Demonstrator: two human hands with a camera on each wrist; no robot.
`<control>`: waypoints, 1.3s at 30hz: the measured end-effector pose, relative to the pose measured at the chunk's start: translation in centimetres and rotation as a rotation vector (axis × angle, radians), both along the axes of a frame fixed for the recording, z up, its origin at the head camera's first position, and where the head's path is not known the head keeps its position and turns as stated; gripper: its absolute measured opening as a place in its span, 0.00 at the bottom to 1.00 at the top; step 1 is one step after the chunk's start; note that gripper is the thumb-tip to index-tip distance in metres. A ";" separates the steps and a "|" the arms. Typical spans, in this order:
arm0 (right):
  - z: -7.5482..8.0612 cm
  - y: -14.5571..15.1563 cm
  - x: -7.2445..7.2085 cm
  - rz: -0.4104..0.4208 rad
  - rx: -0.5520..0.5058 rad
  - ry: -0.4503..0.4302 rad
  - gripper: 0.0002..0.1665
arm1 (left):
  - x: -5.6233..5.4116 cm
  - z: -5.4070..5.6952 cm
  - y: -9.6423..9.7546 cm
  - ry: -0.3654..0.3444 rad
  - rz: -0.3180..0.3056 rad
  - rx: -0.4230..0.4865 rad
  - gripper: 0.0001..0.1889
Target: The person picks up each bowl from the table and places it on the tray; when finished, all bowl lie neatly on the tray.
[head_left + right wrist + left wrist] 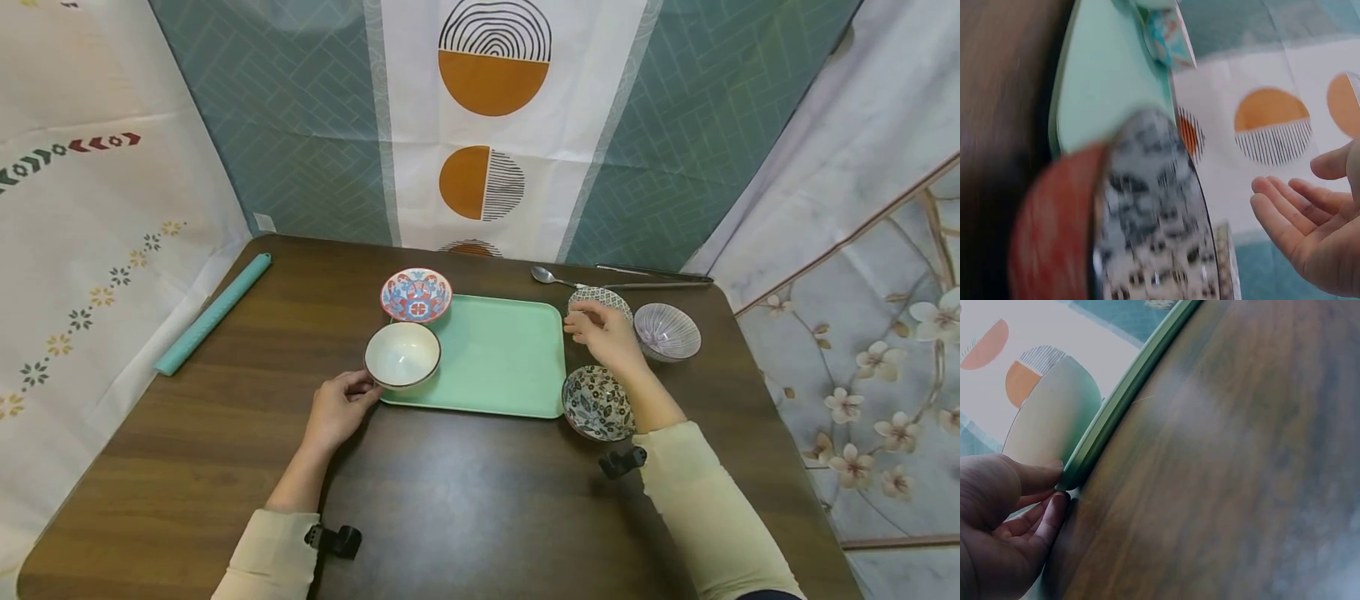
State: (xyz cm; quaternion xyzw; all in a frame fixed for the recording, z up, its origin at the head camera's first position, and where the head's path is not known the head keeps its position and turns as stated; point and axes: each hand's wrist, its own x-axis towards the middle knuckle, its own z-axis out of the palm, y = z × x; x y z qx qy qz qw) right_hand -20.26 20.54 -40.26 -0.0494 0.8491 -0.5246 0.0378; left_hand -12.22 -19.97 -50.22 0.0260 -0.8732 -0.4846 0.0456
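Tray (pixel 502 358), white bowl (pixel 403 357) inside, fingers (pixel 1052 515) pinching corner

Both arms extended, a person seen from across the room reaches forward from two cream sleeves, bare forearms angled inward. The left hand (pixel 339 408), nearer the body, makes a pinch, its thumb (pixel 1038 478) meeting curled fingers (pixel 1052 515). Ahead of it and well to its right, the right hand (pixel 607 340) is raised and holds nothing, fingers (pixel 1275 215) loosely bent and pointing toward the left hand's side, thumb apart. The right arm stretches farther forward than the left.
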 end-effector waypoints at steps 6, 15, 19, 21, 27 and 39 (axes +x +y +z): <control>-0.5 3.5 0.2 -0.072 0.015 -0.008 0.27 | -0.1 0.0 0.0 -0.002 -0.001 0.000 0.16; -1.0 7.4 0.4 -0.164 -0.001 0.001 0.31 | -0.1 0.0 0.0 -0.003 0.018 0.028 0.17; -1.3 9.1 0.5 -0.245 0.006 0.034 0.30 | 0.1 0.1 0.0 0.016 0.034 0.033 0.17; -1.6 10.0 0.5 -0.291 0.019 0.051 0.29 | 0.2 0.1 0.1 0.023 0.046 0.027 0.16; -2.3 12.5 0.6 -0.388 -0.074 0.085 0.25 | 0.5 0.0 0.2 0.021 0.077 0.008 0.14; -4.3 16.2 0.2 -0.660 0.121 0.167 0.16 | 0.8 -0.1 0.4 0.020 0.101 0.019 0.13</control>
